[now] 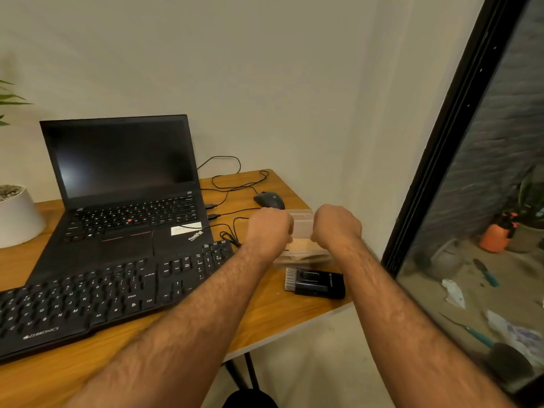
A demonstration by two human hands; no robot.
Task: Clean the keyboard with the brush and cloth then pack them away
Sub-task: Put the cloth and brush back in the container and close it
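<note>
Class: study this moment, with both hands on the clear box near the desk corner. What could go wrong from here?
1. The clear plastic box sits close to the desk edge; as the left hand and right hand pull on it, it might slide off.
2. The brush lies just in front, near the same edge, and could get knocked down.
3. Loose cables beside the box might snag.

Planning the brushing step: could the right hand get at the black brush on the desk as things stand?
Probably yes. The brush lies uncovered on the desk just near of the clear container, with nothing on it. But the right hand grips that container with the left hand, so it must let go first.
</note>
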